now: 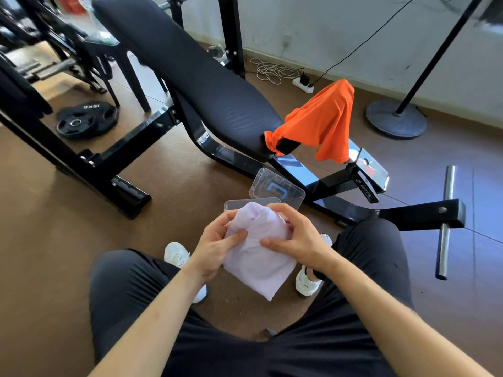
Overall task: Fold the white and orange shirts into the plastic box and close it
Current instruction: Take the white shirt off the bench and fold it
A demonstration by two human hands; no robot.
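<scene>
Pointing its bunched end at the plastic box (239, 204), the folded white shirt (258, 257) runs lengthwise away from the person, between the knees. The left hand (215, 246) and right hand (296, 238) both clutch it, fingers curled into the cloth. The box's inside is mostly hidden. The orange shirt (318, 123) drapes off the bench (190, 77).

— What sort of place is this?
— A gym, I'd say. There's a padded weight bench (190, 85) just beyond the left hand (215, 248). Farther left, a weight plate (86, 119) marked 15KG lies on the floor (40, 213) beside a black steel rack frame (68, 157).
</scene>
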